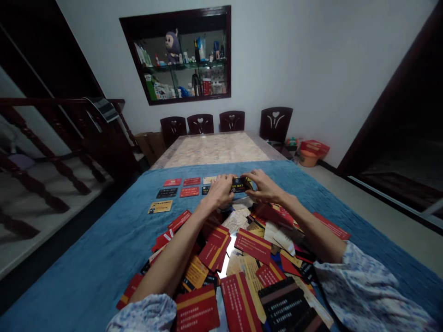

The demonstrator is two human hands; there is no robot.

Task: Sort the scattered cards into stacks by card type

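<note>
Between my two hands is a black VIP card (238, 185) with yellow lettering, lifted over the far side of a card heap. My left hand (221, 190) grips its left end, and the fingers of my right hand (260, 184) close on its right end, where a yellow edge also shows. Beneath my forearms spreads a loose heap of red, black and gold cards (252, 246). To the left lie rows of single cards, among them a red card (189, 191), a black card (167, 193) and a gold card (160, 206). My left hand partly hides the row's right end.
A blue cloth (104, 240) covers the near table; a marbled tabletop (214, 146) extends beyond it. Dark chairs (232, 121) stand at the far end. A wooden railing (51, 175) runs along the left, and an orange bucket (307, 158) sits on the floor at right.
</note>
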